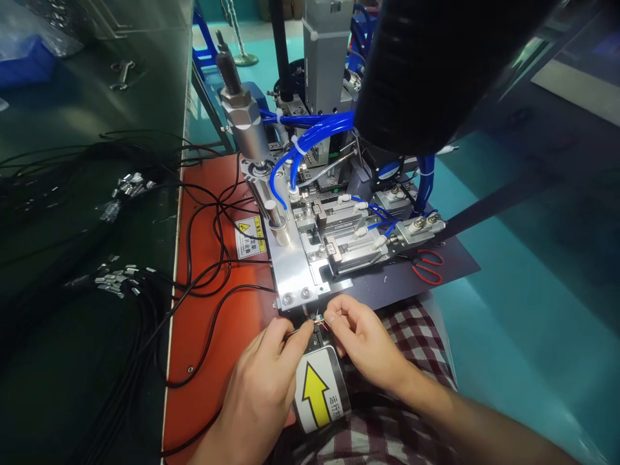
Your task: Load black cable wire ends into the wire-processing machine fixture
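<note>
Thin coloured wires (320, 320), with red and pale strands showing, fan out between my two hands at the front of a metal machine (293, 268). My left hand (271, 368) is closed, its thumb and forefinger pinching the wires' left side; the cable behind them is mostly hidden by the hand. From the right, my right hand (361, 336) pinches the strand ends between thumb and fingertips. Just below the fingers, a white label (320, 387) with a yellow arrow sits on the machine's front.
Black cables (213, 310) loop over an orange board (208, 349) at the left. Bundles with metal connectors (119, 279) lie on the dark table (97, 336). Red-handled scissors (429, 266) rest right of the machine. Blue air tubes (314, 132) and a large black tube (411, 77) rise ahead.
</note>
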`<action>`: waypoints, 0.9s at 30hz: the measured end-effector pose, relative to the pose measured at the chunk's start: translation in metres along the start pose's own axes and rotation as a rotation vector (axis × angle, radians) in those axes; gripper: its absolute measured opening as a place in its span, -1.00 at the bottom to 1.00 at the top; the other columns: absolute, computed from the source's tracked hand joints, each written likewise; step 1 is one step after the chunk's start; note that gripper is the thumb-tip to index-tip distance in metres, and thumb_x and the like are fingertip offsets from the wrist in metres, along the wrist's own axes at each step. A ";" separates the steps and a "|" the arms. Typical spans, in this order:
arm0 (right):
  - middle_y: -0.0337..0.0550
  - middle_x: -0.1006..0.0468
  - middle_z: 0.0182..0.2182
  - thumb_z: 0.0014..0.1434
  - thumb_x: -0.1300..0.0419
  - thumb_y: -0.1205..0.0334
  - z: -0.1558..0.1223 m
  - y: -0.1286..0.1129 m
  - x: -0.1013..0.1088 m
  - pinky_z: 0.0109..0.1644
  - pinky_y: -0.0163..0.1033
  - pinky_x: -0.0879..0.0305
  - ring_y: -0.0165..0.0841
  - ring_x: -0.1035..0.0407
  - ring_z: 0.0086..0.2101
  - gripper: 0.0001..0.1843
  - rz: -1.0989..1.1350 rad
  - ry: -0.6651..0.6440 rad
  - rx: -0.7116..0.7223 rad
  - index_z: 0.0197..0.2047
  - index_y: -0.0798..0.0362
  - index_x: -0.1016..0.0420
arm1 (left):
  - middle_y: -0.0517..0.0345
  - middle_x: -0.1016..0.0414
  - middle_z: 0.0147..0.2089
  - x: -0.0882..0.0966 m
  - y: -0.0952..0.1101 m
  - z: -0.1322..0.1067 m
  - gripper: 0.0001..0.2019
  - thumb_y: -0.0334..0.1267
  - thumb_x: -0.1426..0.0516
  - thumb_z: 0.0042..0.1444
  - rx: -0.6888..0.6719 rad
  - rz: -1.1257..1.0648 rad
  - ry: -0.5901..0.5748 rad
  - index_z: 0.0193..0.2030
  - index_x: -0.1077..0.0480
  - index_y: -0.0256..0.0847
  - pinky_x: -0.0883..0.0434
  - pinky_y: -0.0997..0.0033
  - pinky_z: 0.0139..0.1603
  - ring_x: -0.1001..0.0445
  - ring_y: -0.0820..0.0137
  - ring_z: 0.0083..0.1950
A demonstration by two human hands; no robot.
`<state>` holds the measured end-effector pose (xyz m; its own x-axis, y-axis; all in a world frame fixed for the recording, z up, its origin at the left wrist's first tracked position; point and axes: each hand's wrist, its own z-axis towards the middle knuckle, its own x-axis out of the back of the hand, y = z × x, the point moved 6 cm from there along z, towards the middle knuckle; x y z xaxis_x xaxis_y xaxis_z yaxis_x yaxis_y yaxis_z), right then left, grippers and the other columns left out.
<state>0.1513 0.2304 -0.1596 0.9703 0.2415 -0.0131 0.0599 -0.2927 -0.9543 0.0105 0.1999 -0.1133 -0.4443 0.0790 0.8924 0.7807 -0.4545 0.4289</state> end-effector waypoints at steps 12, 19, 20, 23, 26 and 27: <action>-0.42 -0.19 -0.63 0.29 -0.03 0.11 0.000 0.002 0.000 -0.57 -0.37 -0.08 -0.48 -0.18 -0.64 -0.77 0.003 -0.008 -0.016 -0.38 0.01 -0.23 | 0.04 -0.32 -0.19 0.000 0.000 0.000 -0.53 -0.57 0.05 0.14 -0.014 -0.016 0.022 0.17 -0.28 -0.20 -0.39 0.38 -0.35 -0.36 0.33 -0.30; -0.29 -0.28 -0.52 0.28 -0.01 0.20 -0.001 -0.014 0.003 -0.48 -0.31 -0.14 -0.41 -0.20 -0.52 -0.80 -0.290 0.087 0.125 -0.40 0.01 -0.24 | 0.04 -0.33 -0.19 0.001 0.001 0.000 -0.53 -0.57 0.07 0.14 -0.009 0.009 0.023 0.16 -0.28 -0.20 -0.39 0.40 -0.36 -0.37 0.33 -0.30; -0.27 -0.29 -0.50 0.27 -0.01 0.23 -0.002 -0.018 0.004 -0.46 -0.30 -0.14 -0.39 -0.21 -0.49 -0.81 -0.348 0.107 0.161 -0.40 0.02 -0.24 | 0.04 -0.33 -0.19 0.001 0.001 0.000 -0.53 -0.57 0.08 0.14 -0.008 0.011 0.019 0.17 -0.28 -0.20 -0.39 0.40 -0.36 -0.37 0.34 -0.30; -0.25 -0.32 -0.49 0.26 -0.01 0.27 -0.004 -0.023 0.004 -0.42 -0.28 -0.15 -0.37 -0.23 -0.48 -0.82 -0.424 0.154 0.218 -0.40 0.02 -0.26 | 0.03 -0.34 -0.18 0.001 0.001 0.000 -0.54 -0.55 0.09 0.15 -0.008 0.018 0.018 0.16 -0.29 -0.21 -0.39 0.42 -0.36 -0.37 0.35 -0.30; -0.33 -0.27 -0.56 0.28 0.00 0.22 -0.001 -0.013 0.003 -0.51 -0.31 -0.13 -0.42 -0.20 -0.57 -0.80 -0.272 0.081 0.114 -0.40 0.00 -0.23 | 0.04 -0.34 -0.19 0.002 0.001 0.000 -0.55 -0.55 0.08 0.16 -0.014 0.026 0.029 0.16 -0.30 -0.21 -0.40 0.42 -0.36 -0.37 0.35 -0.30; -0.35 -0.25 -0.58 0.29 0.01 0.21 -0.001 -0.009 0.002 -0.53 -0.32 -0.12 -0.43 -0.18 -0.59 -0.80 -0.221 0.048 0.087 -0.40 0.00 -0.22 | 0.04 -0.34 -0.19 0.001 0.001 0.000 -0.55 -0.55 0.08 0.16 -0.017 0.028 0.034 0.16 -0.30 -0.22 -0.40 0.42 -0.36 -0.37 0.35 -0.30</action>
<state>0.1528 0.2329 -0.1506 0.9461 0.2455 0.2112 0.2536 -0.1561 -0.9546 0.0107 0.1998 -0.1115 -0.4370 0.0362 0.8987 0.7854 -0.4716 0.4009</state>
